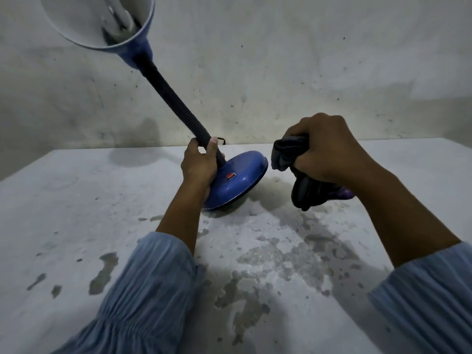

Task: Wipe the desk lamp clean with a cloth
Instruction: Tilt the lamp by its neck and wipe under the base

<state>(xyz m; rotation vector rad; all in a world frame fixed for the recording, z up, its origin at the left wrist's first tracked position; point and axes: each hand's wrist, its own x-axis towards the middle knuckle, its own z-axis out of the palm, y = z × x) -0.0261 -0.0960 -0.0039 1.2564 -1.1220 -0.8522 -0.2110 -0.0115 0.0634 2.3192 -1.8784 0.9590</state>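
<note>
A blue desk lamp stands tilted on a white worn table (76, 213). Its round base (242, 175), with a red switch, is lifted on the right side and rests on its near-left edge. The black ribbed gooseneck (173, 98) leans up and left to the blue shade (102, 21) with a white inside, at the top left. My left hand (200, 164) grips the gooseneck just above the base. My right hand (324, 152) holds a bunched dark cloth (288, 154) in the air, right of the base and apart from it.
A stained grey wall (281, 72) rises right behind the table's far edge. The tabletop paint is chipped in dark patches (255, 264) in front of the lamp. My light-blue sleeves (143, 290) fill the lower corners.
</note>
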